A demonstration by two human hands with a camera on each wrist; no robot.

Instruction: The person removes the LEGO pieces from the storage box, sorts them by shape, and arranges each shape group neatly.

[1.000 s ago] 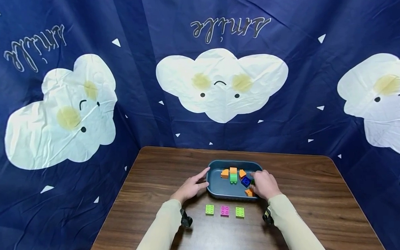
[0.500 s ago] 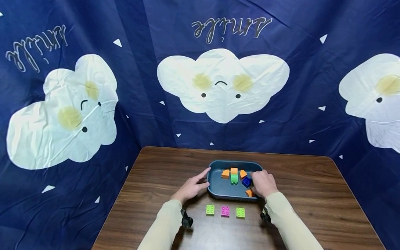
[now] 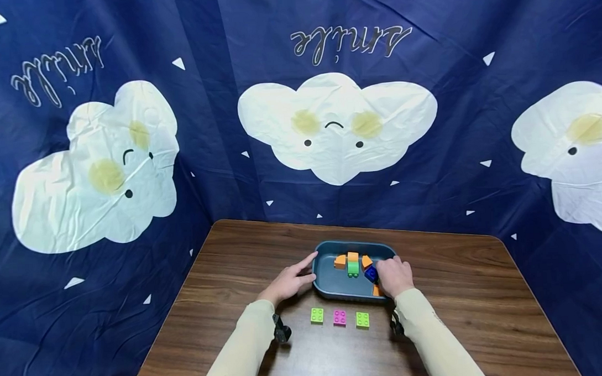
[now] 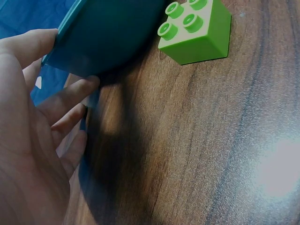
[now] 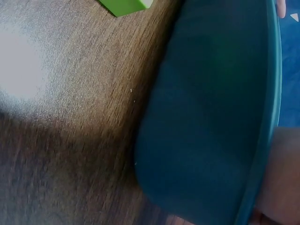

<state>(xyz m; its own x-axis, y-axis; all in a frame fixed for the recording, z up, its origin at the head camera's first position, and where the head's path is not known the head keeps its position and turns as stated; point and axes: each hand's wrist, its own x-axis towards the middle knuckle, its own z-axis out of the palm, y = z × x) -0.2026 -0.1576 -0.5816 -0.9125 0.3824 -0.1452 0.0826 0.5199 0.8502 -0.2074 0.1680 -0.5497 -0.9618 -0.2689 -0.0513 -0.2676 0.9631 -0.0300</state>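
Note:
A dark blue-green tray point(image 3: 329, 281) holds several toy building bricks. At its left end my left hand point(image 3: 286, 284) has fingers spread, with the thumb at the rim in the left wrist view. Over the right end, my right hand point(image 3: 395, 276) reaches inside; its fingertips are hidden, and I cannot tell whether they hold a brick. Nearest to it are a blue brick point(image 3: 371, 273) and an orange brick point(image 3: 377, 290). The tray wall point(image 5: 206, 108) blocks the right wrist view. Farther left in the tray are a green brick point(image 3: 353, 268) and orange pieces point(image 3: 340, 261).
In front of the tray, a lime brick point(image 3: 317, 315), a pink brick point(image 3: 339, 318) and another lime brick point(image 3: 362, 320) stand in a row on the wooden table point(image 3: 459, 293). A blue curtain point(image 3: 331, 209) with clouds hangs behind the table.
My right hand has shifted slightly left inside the tray, and the dark green piece beside it has gone out of sight. The left hand stays at the rim.

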